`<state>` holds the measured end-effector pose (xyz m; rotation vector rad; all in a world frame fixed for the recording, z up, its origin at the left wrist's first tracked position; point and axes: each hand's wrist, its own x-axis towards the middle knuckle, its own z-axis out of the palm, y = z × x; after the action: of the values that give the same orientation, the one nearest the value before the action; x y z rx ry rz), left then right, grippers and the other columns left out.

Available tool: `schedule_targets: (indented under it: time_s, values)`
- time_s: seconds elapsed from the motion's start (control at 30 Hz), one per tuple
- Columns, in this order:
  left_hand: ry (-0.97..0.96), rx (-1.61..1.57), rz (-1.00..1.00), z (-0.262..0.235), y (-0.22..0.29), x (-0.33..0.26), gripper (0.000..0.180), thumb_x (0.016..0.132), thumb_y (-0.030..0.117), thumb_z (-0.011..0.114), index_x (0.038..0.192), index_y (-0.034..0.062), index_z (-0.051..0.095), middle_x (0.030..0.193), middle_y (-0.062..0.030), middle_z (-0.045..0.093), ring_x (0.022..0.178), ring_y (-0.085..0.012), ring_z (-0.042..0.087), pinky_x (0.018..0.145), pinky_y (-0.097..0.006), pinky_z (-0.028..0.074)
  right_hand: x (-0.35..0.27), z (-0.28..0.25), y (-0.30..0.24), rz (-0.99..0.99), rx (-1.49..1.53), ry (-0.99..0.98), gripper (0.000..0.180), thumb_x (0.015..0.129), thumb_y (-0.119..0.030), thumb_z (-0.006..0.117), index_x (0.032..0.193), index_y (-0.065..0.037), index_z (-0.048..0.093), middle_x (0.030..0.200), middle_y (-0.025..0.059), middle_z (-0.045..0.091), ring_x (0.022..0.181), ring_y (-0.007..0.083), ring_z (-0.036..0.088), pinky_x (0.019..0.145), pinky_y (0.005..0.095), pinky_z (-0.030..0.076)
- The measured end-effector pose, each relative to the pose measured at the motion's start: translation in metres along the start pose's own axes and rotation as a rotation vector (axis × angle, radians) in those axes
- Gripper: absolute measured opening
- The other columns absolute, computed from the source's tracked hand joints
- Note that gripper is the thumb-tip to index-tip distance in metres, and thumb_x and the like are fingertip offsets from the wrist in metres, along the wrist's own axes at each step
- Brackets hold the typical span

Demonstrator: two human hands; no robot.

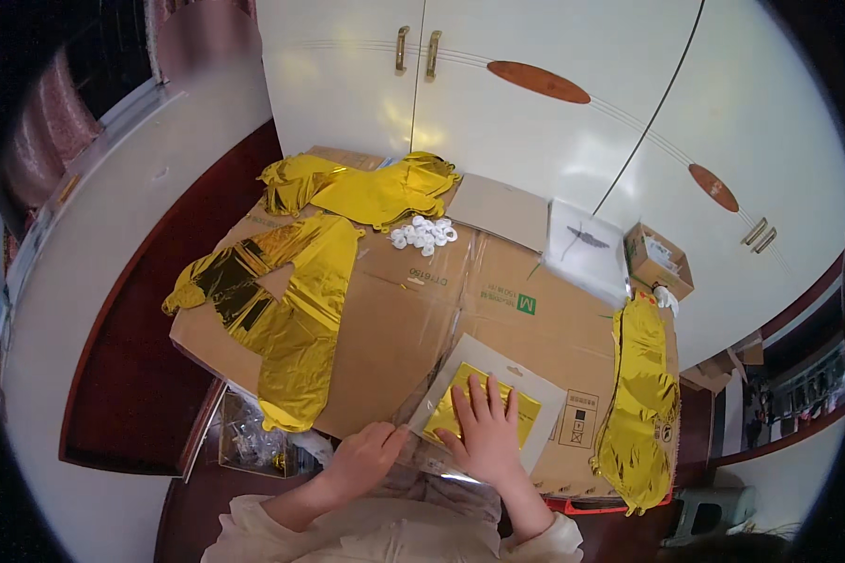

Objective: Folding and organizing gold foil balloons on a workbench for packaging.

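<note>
A flattened cardboard box (413,310) serves as the bench, its near edge hidden behind the person's arms. Crumpled gold foil balloons (291,319) lie on its left side, another gold foil balloon (640,394) on its right. A clear packet with a gold sheet (493,408) lies at the near edge, partly covered by the right hand (488,427), pressed flat, fingers spread. The left hand (366,455) pinches the packet's corner, grip together.
</note>
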<state>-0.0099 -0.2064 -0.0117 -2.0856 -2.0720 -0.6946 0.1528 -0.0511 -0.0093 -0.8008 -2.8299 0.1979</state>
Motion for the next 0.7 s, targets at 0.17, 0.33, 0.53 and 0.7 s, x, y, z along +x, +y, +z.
schedule_targets:
  time_s: [0.17, 0.33, 0.53, 0.7]
  values:
    - [0.026, 0.018, 0.057, -0.001, -0.001, -0.001, 0.027, 0.079, 0.008, 0.063, 0.105, 0.0002, 0.062, 0.084, -0.0063, 0.054, 0.076, -0.0188, 0.062, 0.059, -0.028, 0.052, 0.0, 0.0, 0.0, -0.002, -0.006, 0.002, 0.07, 0.087, -0.049, 0.058, 0.14, -0.006, 0.045, 0.147, 0.0209, 0.037, 0.14, 0.0427, 0.026, 0.112, 0.0623, 0.013]
    - [0.007, 0.036, 0.085, -0.002, -0.003, 0.003, 0.029, 0.077, 0.009, 0.063, 0.104, -0.0003, 0.063, 0.083, -0.0054, 0.053, 0.074, -0.0178, 0.061, 0.057, -0.027, 0.052, 0.0, 0.0, 0.0, 0.0, -0.014, -0.003, 0.07, 0.087, -0.05, 0.058, 0.141, -0.006, 0.045, 0.147, 0.0207, 0.037, 0.14, 0.0425, 0.025, 0.112, 0.0628, 0.013]
    - [-0.054, 0.022, 0.042, 0.002, -0.001, 0.005, 0.029, 0.076, 0.008, 0.061, 0.103, -0.0019, 0.063, 0.084, -0.0069, 0.054, 0.077, -0.019, 0.062, 0.061, -0.027, 0.054, 0.0, 0.001, 0.0, -0.007, -0.022, 0.0, 0.071, 0.087, -0.05, 0.058, 0.141, -0.006, 0.045, 0.147, 0.0208, 0.037, 0.14, 0.0423, 0.026, 0.112, 0.0629, 0.014]
    - [-0.085, -0.047, 0.095, -0.003, -0.008, 0.011, 0.026, 0.076, 0.009, 0.061, 0.1, -0.001, 0.063, 0.082, -0.0065, 0.055, 0.078, -0.0204, 0.061, 0.062, -0.029, 0.054, 0.0, 0.002, -0.001, -0.006, -0.021, 0.014, 0.07, 0.087, -0.05, 0.058, 0.141, -0.007, 0.045, 0.147, 0.0209, 0.038, 0.14, 0.0425, 0.027, 0.111, 0.0632, 0.014]
